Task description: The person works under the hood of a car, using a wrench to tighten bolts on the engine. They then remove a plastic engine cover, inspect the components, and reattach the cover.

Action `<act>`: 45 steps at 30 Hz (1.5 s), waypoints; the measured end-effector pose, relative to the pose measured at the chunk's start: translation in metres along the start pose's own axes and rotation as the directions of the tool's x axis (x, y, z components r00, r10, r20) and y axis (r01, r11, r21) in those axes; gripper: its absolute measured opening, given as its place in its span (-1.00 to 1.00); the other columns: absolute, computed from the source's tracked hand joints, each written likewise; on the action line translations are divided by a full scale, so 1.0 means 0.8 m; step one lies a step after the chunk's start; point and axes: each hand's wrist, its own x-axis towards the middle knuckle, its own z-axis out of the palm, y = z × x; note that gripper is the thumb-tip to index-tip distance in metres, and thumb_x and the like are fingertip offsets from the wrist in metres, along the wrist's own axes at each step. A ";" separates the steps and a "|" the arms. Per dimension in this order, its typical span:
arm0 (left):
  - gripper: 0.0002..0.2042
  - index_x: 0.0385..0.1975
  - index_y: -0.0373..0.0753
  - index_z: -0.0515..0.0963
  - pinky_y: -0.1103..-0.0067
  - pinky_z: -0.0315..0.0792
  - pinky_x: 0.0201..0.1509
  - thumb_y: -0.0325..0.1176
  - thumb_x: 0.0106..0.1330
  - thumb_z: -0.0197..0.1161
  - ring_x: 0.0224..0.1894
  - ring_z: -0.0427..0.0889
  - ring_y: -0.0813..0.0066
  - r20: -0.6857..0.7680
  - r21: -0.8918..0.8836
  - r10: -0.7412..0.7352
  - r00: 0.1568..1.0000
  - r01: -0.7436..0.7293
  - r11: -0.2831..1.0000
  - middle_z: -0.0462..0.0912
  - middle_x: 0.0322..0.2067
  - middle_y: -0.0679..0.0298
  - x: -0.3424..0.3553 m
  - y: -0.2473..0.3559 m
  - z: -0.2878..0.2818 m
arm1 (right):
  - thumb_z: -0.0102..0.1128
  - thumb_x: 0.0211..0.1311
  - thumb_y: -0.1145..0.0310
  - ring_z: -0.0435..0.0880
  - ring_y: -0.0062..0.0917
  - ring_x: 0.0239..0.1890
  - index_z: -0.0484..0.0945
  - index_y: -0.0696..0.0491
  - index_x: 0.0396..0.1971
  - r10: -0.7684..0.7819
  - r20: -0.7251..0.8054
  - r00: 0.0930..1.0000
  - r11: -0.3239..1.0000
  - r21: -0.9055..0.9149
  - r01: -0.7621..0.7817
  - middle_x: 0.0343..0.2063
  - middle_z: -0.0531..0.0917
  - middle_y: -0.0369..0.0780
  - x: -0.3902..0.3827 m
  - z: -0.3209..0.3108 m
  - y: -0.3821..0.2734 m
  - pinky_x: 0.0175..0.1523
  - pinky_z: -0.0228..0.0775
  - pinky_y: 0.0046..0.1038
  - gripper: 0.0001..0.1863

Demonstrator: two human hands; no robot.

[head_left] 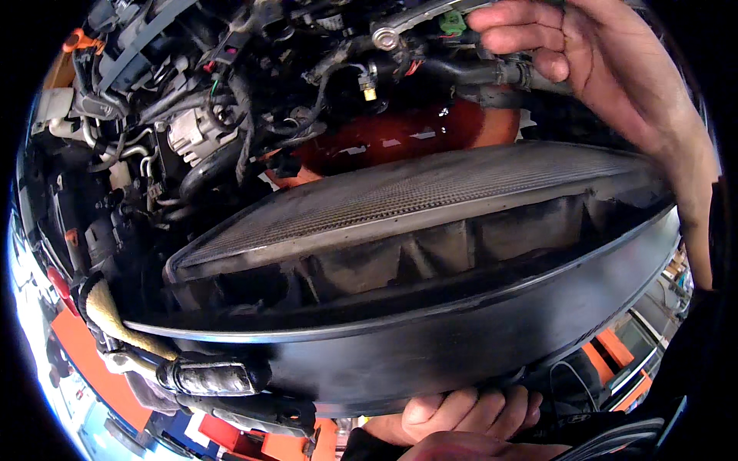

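Inside an opened vehicle front, a radiator (400, 188) with fine fins lies tilted across the middle, behind a curved black panel (430, 346). My right hand (530, 38) reaches in from the upper right with its fingers bent and apart. Its fingertips are nearest a green connector (453, 23) and a metal bar (415, 17); the top edge cuts off part of the hand. Below the black panel, my left hand (469, 415) is closed, knuckles up, against or just under its lower edge. What its fingers hold, if anything, is hidden.
An orange basin (500, 127) with dark red liquid shows beyond the radiator. Black hoses (477, 73), wiring and a silver ribbed housing (196, 137) crowd the upper left. At the lower left are a yellowish sleeve (108, 311) and a dark cylindrical part (207, 376).
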 end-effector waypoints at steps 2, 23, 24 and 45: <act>-0.83 -0.43 0.06 0.61 0.52 0.14 -0.34 -0.04 0.22 0.35 -0.53 0.39 0.65 0.039 -0.006 0.016 0.999 -0.016 1.000 0.42 -0.56 0.58 0.011 0.004 -0.006 | -0.05 0.64 0.26 0.85 -0.33 -0.07 0.63 0.22 -0.01 -0.058 0.065 0.996 0.998 0.017 0.057 -0.10 0.79 0.03 0.007 -0.014 0.007 -0.28 0.61 -0.50 -0.64; -0.83 -0.42 0.10 0.65 0.52 0.12 -0.28 -0.01 0.19 0.40 -0.55 0.34 0.65 0.109 -0.042 0.011 0.994 -0.006 0.999 0.30 -0.62 0.59 0.011 0.005 -0.018 | 0.08 0.59 0.31 0.82 -0.31 0.00 0.66 0.20 -0.06 0.111 0.020 0.994 0.989 0.092 -0.113 -0.07 0.78 0.02 0.003 0.003 -0.004 -0.13 0.71 -0.48 -0.73; -0.83 -0.42 0.10 0.65 0.52 0.12 -0.27 -0.01 0.19 0.41 -0.55 0.34 0.65 0.109 -0.042 0.000 0.994 0.004 0.999 0.29 -0.63 0.60 0.011 0.007 -0.018 | 0.10 0.58 0.29 0.81 -0.31 0.02 0.65 0.17 -0.07 0.107 0.065 0.992 0.986 0.125 -0.115 -0.02 0.75 0.03 0.001 0.006 0.000 -0.07 0.70 -0.45 -0.74; -0.87 -0.56 0.00 0.59 0.47 0.07 -0.34 -0.21 0.10 0.42 -0.59 0.30 0.52 -0.102 -0.023 -0.140 0.985 0.139 0.990 0.37 -0.65 0.52 0.024 0.014 0.001 | 0.21 0.54 0.16 0.64 -0.25 0.19 0.48 0.34 0.12 0.074 0.241 0.968 0.993 0.067 -0.093 0.12 0.61 0.09 0.025 0.094 0.074 0.36 0.51 -0.27 -0.50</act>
